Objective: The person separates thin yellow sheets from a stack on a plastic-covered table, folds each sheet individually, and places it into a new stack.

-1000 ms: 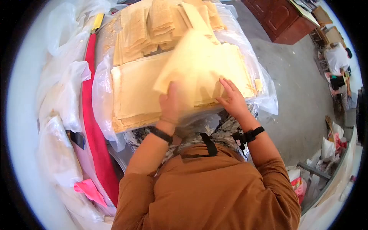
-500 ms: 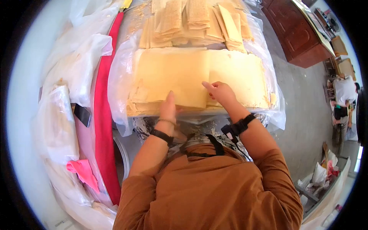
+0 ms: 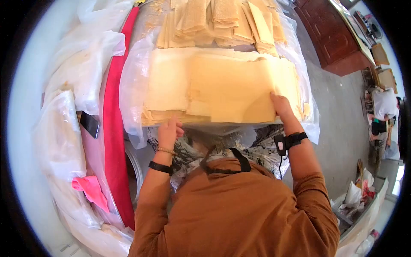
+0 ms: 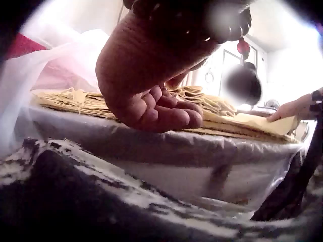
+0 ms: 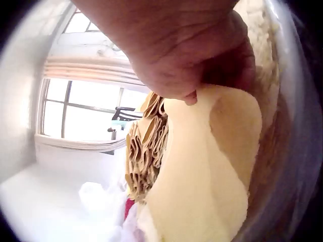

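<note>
My right hand [image 3: 282,107] pinches the right edge of a thin yellow sheet [image 3: 239,90], thumb on top. In the right wrist view the sheet [image 5: 202,166] bends up in a curve below the fingers. It lies over the right part of a wide stack of similar sheets [image 3: 167,81]. Near the stack's front left edge is my left hand [image 3: 168,132], with nothing in it. The left wrist view shows this hand [image 4: 151,106] with its fingers loosely curled beside the edge of the stack.
Folded yellow sheets [image 3: 192,19] lie in a pile behind the stack. Clear plastic [image 3: 132,85] covers the table around it. To the left run a red strip [image 3: 114,115] and a phone [image 3: 89,125]. A brown cabinet [image 3: 329,38] stands at the right; another person [image 3: 383,107] is farther off.
The sheet was lifted and blurred, then lay on the stack's left part; now it is on the right part. My right hand moved right and pinches its edge; the left hand drew back left.
</note>
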Demonstrator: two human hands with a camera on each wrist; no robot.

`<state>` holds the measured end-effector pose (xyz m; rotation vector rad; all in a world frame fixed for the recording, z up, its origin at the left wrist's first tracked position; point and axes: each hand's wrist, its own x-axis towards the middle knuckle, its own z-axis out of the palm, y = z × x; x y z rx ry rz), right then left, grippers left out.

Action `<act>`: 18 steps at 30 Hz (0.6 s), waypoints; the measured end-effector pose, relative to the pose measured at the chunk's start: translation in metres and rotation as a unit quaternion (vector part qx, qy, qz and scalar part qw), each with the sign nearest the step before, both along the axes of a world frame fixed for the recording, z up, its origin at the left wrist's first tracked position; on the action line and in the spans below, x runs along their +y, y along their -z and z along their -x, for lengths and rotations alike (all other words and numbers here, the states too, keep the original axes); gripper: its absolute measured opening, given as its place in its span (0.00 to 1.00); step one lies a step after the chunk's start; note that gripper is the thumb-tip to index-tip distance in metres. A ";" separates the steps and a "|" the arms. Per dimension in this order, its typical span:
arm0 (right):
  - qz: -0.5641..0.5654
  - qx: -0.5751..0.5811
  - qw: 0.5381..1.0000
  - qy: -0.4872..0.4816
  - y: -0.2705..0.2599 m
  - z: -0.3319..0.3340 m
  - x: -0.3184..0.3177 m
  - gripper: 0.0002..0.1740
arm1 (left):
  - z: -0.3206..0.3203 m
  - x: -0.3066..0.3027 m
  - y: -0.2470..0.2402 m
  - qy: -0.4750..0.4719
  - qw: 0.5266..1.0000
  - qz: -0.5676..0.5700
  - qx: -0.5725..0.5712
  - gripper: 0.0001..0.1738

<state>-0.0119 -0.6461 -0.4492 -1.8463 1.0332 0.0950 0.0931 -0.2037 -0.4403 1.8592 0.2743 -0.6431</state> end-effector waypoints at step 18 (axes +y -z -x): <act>0.419 -0.190 0.815 -0.354 -0.018 0.038 0.109 0.35 | 0.041 -0.073 -0.004 0.084 0.965 0.179 0.173 0.14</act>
